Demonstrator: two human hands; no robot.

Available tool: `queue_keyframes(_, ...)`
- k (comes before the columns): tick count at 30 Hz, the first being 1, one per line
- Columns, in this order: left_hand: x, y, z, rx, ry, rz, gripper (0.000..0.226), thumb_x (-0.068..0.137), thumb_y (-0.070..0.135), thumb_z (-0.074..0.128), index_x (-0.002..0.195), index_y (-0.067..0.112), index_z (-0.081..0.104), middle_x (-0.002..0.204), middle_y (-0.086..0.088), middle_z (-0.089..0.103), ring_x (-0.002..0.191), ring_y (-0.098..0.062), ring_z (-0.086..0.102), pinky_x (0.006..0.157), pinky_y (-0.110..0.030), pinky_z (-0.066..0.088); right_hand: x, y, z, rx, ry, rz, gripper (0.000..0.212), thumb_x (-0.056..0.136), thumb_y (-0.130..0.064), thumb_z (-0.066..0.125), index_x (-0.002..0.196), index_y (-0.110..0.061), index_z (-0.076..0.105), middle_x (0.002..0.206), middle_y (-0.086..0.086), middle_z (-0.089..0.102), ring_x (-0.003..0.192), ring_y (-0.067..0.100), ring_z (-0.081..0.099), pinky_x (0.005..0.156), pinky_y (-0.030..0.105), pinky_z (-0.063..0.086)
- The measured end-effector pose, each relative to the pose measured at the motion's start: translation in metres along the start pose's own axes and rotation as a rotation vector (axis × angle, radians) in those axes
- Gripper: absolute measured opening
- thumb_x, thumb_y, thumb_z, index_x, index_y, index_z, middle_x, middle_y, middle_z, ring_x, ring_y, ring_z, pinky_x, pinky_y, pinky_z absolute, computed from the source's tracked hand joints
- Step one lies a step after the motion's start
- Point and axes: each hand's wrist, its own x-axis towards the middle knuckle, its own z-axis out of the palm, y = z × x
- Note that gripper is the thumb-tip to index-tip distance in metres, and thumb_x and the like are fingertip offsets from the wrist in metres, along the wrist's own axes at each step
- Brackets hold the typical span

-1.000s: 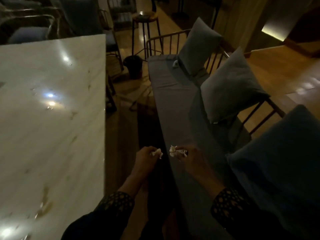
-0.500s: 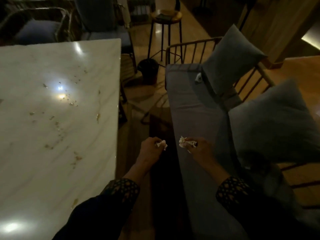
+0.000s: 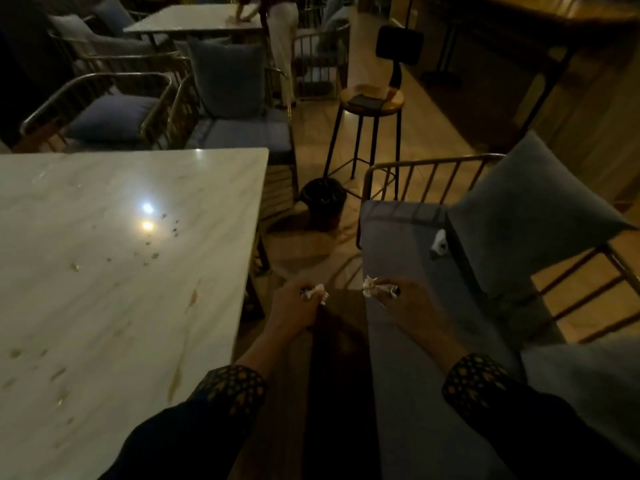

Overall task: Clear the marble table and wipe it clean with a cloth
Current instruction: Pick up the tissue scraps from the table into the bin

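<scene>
The marble table point(image 3: 114, 258) fills the left of the view, with crumbs and brownish smears on its top. My left hand point(image 3: 294, 310) grips a crumpled white paper wad point(image 3: 318, 293) just off the table's right edge, over the floor gap. My right hand point(image 3: 412, 306) grips a second crumpled white wad point(image 3: 372, 287) above the grey bench seat. Both wads poke out from curled fingers. The hands are side by side, a short gap apart.
A small black bin point(image 3: 322, 199) stands on the floor ahead, between table and grey bench point(image 3: 408, 265). A bar stool point(image 3: 370, 102) is behind the bin. Cushions point(image 3: 533, 216) lean on the bench back, a small white scrap point(image 3: 439, 242) beside them. Chairs point(image 3: 239, 129) sit at the table's far end; a person point(image 3: 284, 32) stands at a far table.
The view has tilted up, bringing the bin, stool and far chairs nearer the middle of the view. Both hands keep their wads and stay side by side.
</scene>
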Motion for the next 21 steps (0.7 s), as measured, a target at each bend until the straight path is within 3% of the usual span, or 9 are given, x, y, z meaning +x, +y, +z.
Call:
queue_keyframes(3, 0.065, 0.000, 0.003, -0.018, 0.011, -0.027, 0.016, 0.092, 0.027, 0.064, 0.091, 0.014, 0.072, 0.084, 0.004, 0.067, 0.080, -0.009, 0.064, 0.069, -0.019, 0.045, 0.073, -0.006, -0.001, -0.060, -0.027, -0.035, 0.016, 0.087, -0.023, 0.071, 0.100, -0.015, 0.075, 0.099, -0.001, 0.069, 0.092, 0.014, 0.064, 0.068, 0.010, 0.042)
queue_keyframes(6, 0.125, 0.002, 0.001, -0.011, 0.012, -0.045, 0.022, 0.093, 0.029, 0.062, 0.096, 0.009, 0.071, 0.087, 0.001, 0.065, 0.083, -0.010, 0.060, 0.071, -0.021, 0.045, 0.138, -0.012, 0.002, -0.071, -0.035, -0.056, 0.016, 0.086, -0.019, 0.071, 0.100, -0.011, 0.074, 0.095, -0.001, 0.066, 0.086, 0.009, 0.059, 0.060, -0.002, 0.037)
queue_keyframes(9, 0.199, 0.001, -0.001, -0.028, 0.035, -0.048, 0.023, 0.094, 0.026, 0.061, 0.100, 0.007, 0.071, 0.088, 0.002, 0.063, 0.082, -0.008, 0.056, 0.066, -0.014, 0.040, 0.208, -0.015, 0.015, -0.088, -0.062, -0.041, 0.018, 0.087, -0.025, 0.070, 0.102, -0.015, 0.074, 0.096, -0.004, 0.066, 0.086, 0.007, 0.058, 0.061, -0.002, 0.038)
queue_keyframes(13, 0.316, -0.010, -0.001, -0.064, 0.008, -0.046, 0.021, 0.094, 0.031, 0.061, 0.097, 0.012, 0.070, 0.090, 0.003, 0.064, 0.082, -0.010, 0.058, 0.075, -0.026, 0.047, 0.311, -0.024, 0.037, -0.103, -0.075, -0.041, 0.011, 0.088, -0.021, 0.069, 0.099, -0.017, 0.072, 0.091, -0.009, 0.064, 0.077, -0.004, 0.056, 0.063, 0.001, 0.040)
queue_keyframes(17, 0.445, -0.023, -0.011, 0.021, -0.040, 0.001, 0.021, 0.092, 0.037, 0.062, 0.098, 0.018, 0.069, 0.095, -0.001, 0.068, 0.088, -0.014, 0.062, 0.079, -0.033, 0.053, 0.424, -0.034, 0.062, -0.072, -0.025, -0.039, 0.014, 0.085, -0.013, 0.072, 0.098, -0.009, 0.073, 0.093, -0.001, 0.068, 0.085, 0.012, 0.064, 0.070, 0.017, 0.048)
queue_keyframes(21, 0.549, -0.023, -0.026, 0.011, -0.112, -0.028, 0.024, 0.092, 0.034, 0.061, 0.104, 0.014, 0.068, 0.105, -0.004, 0.066, 0.095, -0.016, 0.060, 0.082, -0.027, 0.048, 0.522, -0.044, 0.074, -0.120, -0.044, 0.016, 0.015, 0.086, -0.010, 0.070, 0.101, -0.007, 0.072, 0.092, -0.002, 0.057, 0.083, 0.007, 0.053, 0.066, 0.007, 0.036)
